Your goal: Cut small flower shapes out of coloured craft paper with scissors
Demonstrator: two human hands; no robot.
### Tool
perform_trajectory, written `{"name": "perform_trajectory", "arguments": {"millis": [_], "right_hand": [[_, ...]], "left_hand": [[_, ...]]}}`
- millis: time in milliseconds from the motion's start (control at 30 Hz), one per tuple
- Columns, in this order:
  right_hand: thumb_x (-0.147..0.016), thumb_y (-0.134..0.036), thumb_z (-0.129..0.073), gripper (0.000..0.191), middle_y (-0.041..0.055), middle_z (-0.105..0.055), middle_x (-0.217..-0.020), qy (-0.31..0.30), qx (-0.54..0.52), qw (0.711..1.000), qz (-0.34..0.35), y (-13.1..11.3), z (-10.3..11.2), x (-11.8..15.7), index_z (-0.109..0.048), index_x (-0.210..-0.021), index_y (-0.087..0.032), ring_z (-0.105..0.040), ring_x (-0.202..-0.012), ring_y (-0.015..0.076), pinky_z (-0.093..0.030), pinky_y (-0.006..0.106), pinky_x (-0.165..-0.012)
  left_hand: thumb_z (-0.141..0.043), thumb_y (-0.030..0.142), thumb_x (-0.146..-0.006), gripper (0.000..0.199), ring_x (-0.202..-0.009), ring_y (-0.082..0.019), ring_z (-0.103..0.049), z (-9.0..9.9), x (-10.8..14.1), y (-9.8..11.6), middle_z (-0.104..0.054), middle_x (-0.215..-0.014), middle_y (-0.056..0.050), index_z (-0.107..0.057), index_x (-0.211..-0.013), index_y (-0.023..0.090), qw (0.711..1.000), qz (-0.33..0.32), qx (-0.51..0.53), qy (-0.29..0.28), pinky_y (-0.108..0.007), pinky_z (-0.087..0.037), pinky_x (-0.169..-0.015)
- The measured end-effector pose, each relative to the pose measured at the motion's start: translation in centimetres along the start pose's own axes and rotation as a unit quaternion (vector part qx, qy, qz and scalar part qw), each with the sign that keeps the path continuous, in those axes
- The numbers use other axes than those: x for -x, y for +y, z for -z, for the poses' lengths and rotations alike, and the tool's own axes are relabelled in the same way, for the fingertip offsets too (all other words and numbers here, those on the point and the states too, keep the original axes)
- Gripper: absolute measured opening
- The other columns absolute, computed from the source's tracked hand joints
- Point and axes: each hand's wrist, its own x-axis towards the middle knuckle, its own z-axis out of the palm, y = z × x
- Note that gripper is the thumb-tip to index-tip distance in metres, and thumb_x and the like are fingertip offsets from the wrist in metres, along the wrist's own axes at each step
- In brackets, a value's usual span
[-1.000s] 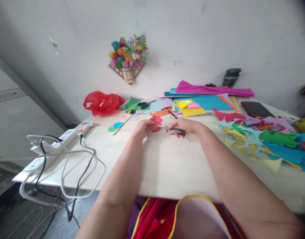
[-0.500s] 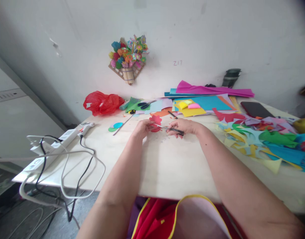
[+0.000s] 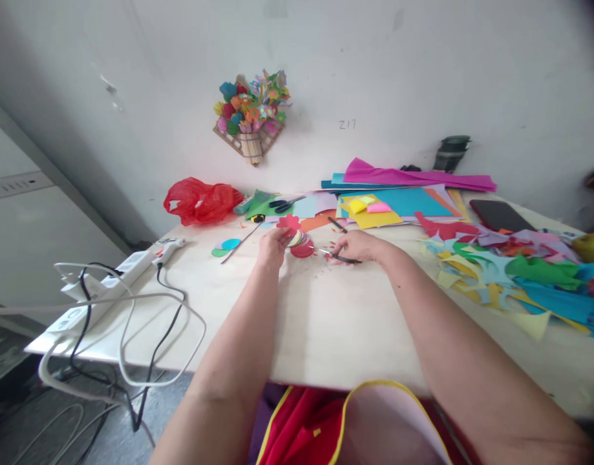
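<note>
Between the fingers of my left hand (image 3: 275,245) is a red paper flower (image 3: 289,223) with a scalloped edge, held a little above the table. Just to the right of that hand lie a red paper circle (image 3: 302,250) and several pale paper discs (image 3: 299,239) fanned in a stack. My right hand (image 3: 353,246) grips a pair of scissors (image 3: 346,259) with black handles, their blades pointing left toward the red circle. Small red paper snippets (image 3: 327,257) are scattered by the blades. A black pen-like stick (image 3: 337,224) lies behind my right hand.
Paper scraps (image 3: 500,271) heap up on the right beside a dark phone-like slab (image 3: 503,214). Coloured sheets (image 3: 408,201) and a second pair of scissors (image 3: 282,205) lie at the back. A red plastic bag (image 3: 202,200) and a power strip (image 3: 110,284) with loose cables occupy the left.
My left hand has moved the red flower up and left, away from the scissors, uncovering the pale discs and red circle. My right hand has shifted slightly right with the scissors.
</note>
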Motion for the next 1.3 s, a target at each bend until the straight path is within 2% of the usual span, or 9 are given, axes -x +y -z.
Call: {"name": "perform_trajectory", "arguments": {"millis": [100, 233, 333, 433, 533, 667, 867, 1167, 1300], "right_hand": [[-0.068, -0.040, -0.082, 0.023, 0.0050, -0.077, -0.090, 0.072, 0.139, 0.988, -0.017, -0.4, -0.7, -0.4, -0.083, -0.083, -0.024, -0.070, -0.086, 0.0231, -0.048, 0.027, -0.067], [-0.067, -0.028, -0.080, 0.021, 0.0048, -0.077, -0.090, 0.091, 0.172, 0.981, -0.007, -0.7, -1.1, -0.6, -0.083, -0.087, -0.024, -0.068, -0.086, 0.0224, -0.044, 0.026, -0.063], [-0.069, -0.018, -0.076, 0.009, 0.0033, -0.075, -0.081, 0.126, 0.083, 0.988, 0.021, -0.9, -1.4, -0.8, -0.081, -0.076, -0.021, -0.066, -0.078, 0.0185, -0.042, 0.024, -0.060], [-0.077, -0.012, -0.068, 0.011, 0.0020, -0.068, -0.061, 0.158, -0.122, 0.980, 0.010, -1.5, -2.1, -0.9, -0.076, -0.070, -0.016, -0.061, -0.060, 0.0132, -0.040, 0.021, -0.051], [-0.078, -0.010, -0.069, 0.007, 0.0022, -0.070, -0.061, 0.165, -0.339, 0.926, -0.024, -2.5, -3.0, -0.9, -0.074, -0.075, -0.015, -0.058, -0.052, 0.0113, -0.034, 0.019, -0.039], [-0.080, -0.007, -0.068, 0.010, 0.0041, -0.073, -0.067, 0.159, -0.482, 0.861, -0.028, -3.5, -3.7, -0.8, -0.071, -0.072, -0.013, -0.060, -0.051, 0.0100, -0.032, 0.017, -0.035], [-0.081, -0.010, -0.071, 0.009, 0.0056, -0.074, -0.067, 0.153, -0.553, 0.818, -0.034, -3.5, -3.8, -1.0, -0.068, -0.073, -0.012, -0.063, -0.052, 0.0101, -0.033, 0.016, -0.036], [-0.083, -0.007, -0.067, 0.014, 0.0055, -0.073, -0.064, 0.156, -0.568, 0.807, -0.038, -3.9, -3.7, -0.7, -0.065, -0.070, -0.012, -0.061, -0.049, 0.0094, -0.031, 0.015, -0.034], [-0.079, -0.005, -0.068, 0.012, 0.0060, -0.073, -0.062, 0.153, -0.585, 0.795, -0.051, -4.2, -3.6, -0.5, -0.063, -0.071, -0.012, -0.062, -0.048, 0.0103, -0.030, 0.015, -0.033]], "left_hand": [[-0.075, 0.012, -0.059, 0.016, -0.068, -0.017, -0.069, -0.2, 0.2, -0.3, -0.067, -0.062, -0.001, -0.060, -0.064, 0.017, 1.000, -0.004, -0.006, -0.017, -0.035, -0.055, -0.084], [-0.079, 0.013, -0.056, 0.021, -0.067, -0.017, -0.069, -0.6, 0.6, -0.9, -0.068, -0.065, -0.002, -0.058, -0.062, 0.016, 0.999, -0.002, -0.004, -0.046, -0.035, -0.053, -0.082], [-0.079, 0.014, -0.054, 0.021, -0.066, -0.017, -0.069, -0.9, 0.9, -1.3, -0.069, -0.065, -0.003, -0.059, -0.061, 0.015, 0.997, -0.001, -0.007, -0.070, -0.035, -0.053, -0.081], [-0.080, 0.014, -0.053, 0.023, -0.065, -0.016, -0.068, -1.1, 1.2, -1.5, -0.068, -0.063, -0.003, -0.058, -0.058, 0.015, 0.996, 0.004, -0.011, -0.086, -0.035, -0.053, -0.081], [-0.081, 0.015, -0.052, 0.025, -0.065, -0.016, -0.068, -1.4, 1.5, -1.5, -0.068, -0.063, -0.003, -0.057, -0.057, 0.016, 0.995, 0.011, -0.015, -0.096, -0.034, -0.053, -0.081], [-0.080, 0.016, -0.055, 0.022, -0.065, -0.016, -0.068, -1.6, 1.7, -1.5, -0.070, -0.066, -0.004, -0.059, -0.060, 0.015, 0.994, 0.013, -0.030, -0.105, -0.035, -0.053, -0.081], [-0.079, 0.015, -0.056, 0.020, -0.066, -0.016, -0.067, -1.5, 1.6, -1.7, -0.070, -0.066, -0.004, -0.059, -0.059, 0.015, 0.993, 0.017, -0.036, -0.108, -0.033, -0.054, -0.079], [-0.082, 0.018, -0.053, 0.023, -0.065, -0.016, -0.067, -1.6, 1.8, -1.6, -0.070, -0.065, -0.004, -0.060, -0.060, 0.015, 0.991, 0.017, -0.045, -0.124, -0.031, -0.054, -0.076], [-0.083, 0.019, -0.052, 0.023, -0.065, -0.015, -0.067, -1.7, 2.0, -1.6, -0.071, -0.067, -0.004, -0.061, -0.059, 0.015, 0.991, 0.014, -0.047, -0.126, -0.030, -0.053, -0.076]]}}
